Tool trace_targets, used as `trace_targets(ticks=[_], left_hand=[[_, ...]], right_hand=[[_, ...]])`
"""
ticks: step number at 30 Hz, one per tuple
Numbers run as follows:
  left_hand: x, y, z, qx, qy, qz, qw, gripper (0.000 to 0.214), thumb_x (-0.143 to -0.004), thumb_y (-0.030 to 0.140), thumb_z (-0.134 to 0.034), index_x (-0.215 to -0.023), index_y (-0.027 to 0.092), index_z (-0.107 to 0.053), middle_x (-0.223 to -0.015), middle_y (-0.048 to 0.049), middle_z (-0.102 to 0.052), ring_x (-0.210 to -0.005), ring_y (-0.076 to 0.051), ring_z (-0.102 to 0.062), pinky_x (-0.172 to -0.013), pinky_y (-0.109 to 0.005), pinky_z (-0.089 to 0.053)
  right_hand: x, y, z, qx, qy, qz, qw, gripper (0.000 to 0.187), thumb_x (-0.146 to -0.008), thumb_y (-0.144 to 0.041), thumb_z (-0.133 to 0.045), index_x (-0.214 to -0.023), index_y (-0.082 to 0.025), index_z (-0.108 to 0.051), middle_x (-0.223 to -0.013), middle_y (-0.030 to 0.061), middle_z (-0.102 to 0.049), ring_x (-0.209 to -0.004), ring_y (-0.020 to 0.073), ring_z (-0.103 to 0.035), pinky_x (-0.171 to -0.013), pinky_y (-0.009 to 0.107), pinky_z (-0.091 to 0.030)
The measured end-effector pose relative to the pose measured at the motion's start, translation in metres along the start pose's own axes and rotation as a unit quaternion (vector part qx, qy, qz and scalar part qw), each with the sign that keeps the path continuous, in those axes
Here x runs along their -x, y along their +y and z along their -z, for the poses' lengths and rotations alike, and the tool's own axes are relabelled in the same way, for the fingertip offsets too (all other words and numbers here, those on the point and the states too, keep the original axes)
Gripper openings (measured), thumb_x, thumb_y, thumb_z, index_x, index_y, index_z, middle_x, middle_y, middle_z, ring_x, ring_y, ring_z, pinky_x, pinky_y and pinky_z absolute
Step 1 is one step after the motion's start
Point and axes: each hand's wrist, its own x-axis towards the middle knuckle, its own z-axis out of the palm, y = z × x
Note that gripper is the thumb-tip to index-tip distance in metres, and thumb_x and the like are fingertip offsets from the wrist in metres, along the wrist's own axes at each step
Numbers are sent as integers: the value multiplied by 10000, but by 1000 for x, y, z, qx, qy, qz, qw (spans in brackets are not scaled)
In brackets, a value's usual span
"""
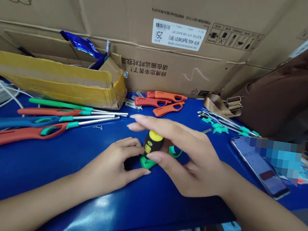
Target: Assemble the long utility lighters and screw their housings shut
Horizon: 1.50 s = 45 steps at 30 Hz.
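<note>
In front of me a stubby black-and-yellow screwdriver (150, 144) stands nearly upright, its tip down on a green plastic lighter casing (147, 163). My right hand (190, 159) has the screwdriver's handle between thumb and fingers, with the other fingers stretched out above it. Flat on the blue table, my left hand (121, 160) curls round the near end of the green casing and holds it down. Part of the casing is hidden under both hands; a green loop shows beyond my right thumb.
Several long-necked lighters (30, 135) lie at left, below a yellow-taped cardboard box (89, 87). Red and orange casing halves (159, 104) lie at the back. Metal rods with green parts (218, 124), a phone (259, 168) and a brown bag (286, 88) are at right.
</note>
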Motion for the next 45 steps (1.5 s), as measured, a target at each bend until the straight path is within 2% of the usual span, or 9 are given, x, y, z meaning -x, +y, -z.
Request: trace_targets(ticks=[8,13,15,20,25,28,34,40,45], left_hand=[[-1,1,0,0,6,4,1000,232,-911,343,-726,-1112,226,-720,-963,-19,-701,-876,-197,-679,-809,-344,-546],[0,1,1,1,4,-3,1000,166,-909,330,-722,-1028,215,-736,-985,-28,-715,-909,-207,-687,-828,-349,-549],[1,0,0,7,1,-1,1000,152,-914,326,-716,-1013,213,-736,-1042,-36,-726,-954,-214,-691,-849,-352,-550],[0,1,0,-7,13,-1,1000,155,-905,329,-731,-1021,227,-740,-989,-22,-723,-901,-198,-683,-789,-330,-550],[-1,1,1,-13,15,-4,1000,174,-888,326,-746,-1035,235,-748,-951,-10,-742,-907,-203,-693,-823,-343,-544],[0,1,1,-15,10,10,1000,154,-893,338,-730,-962,201,-746,-968,-32,-753,-940,-225,-696,-823,-354,-546],[-1,0,-1,-8,26,-2,1000,128,-894,323,-738,-983,231,-743,-959,-6,-730,-915,-192,-689,-822,-322,-548],[0,-1,0,-29,28,-8,999,194,-871,327,-766,-1040,230,-761,-992,-21,-740,-920,-201,-694,-828,-329,-550],[1,-2,-1,-13,19,2,1000,161,-886,337,-753,-1004,228,-755,-1012,-8,-754,-945,-196,-709,-861,-326,-547]], right_hand=[[0,8,-6,142,99,50,984,347,-936,-380,-709,-1215,-177,-671,-910,26,-725,-788,131,-668,-693,237,-570],[0,3,-5,74,1,45,996,441,-1044,-173,-439,-1474,-76,-454,-1414,130,-623,-1306,158,-573,-1020,279,-524],[0,2,-6,37,-8,25,999,440,-1029,-114,-430,-1468,-115,-465,-1375,90,-656,-1246,124,-605,-1022,260,-521],[-1,8,-10,133,110,46,984,290,-946,-353,-704,-1167,-167,-678,-938,-2,-757,-830,103,-685,-779,206,-562],[1,5,-4,49,16,26,998,409,-1043,-130,-432,-1446,-87,-489,-1363,115,-659,-1261,150,-602,-1044,302,-515],[0,1,-4,1,8,14,1000,370,-1027,-88,-453,-1379,-136,-557,-1327,79,-681,-1207,128,-625,-1070,307,-510],[-3,7,-8,118,105,58,986,203,-938,-268,-714,-1111,-161,-702,-945,27,-719,-852,123,-669,-776,236,-574],[-1,9,0,43,-6,10,999,444,-1031,-114,-417,-1472,-143,-446,-1449,102,-594,-1311,163,-563,-1117,360,-483],[-1,8,-4,32,25,28,999,293,-1020,-146,-523,-1295,-218,-590,-1253,35,-711,-1144,139,-657,-1023,317,-546]])
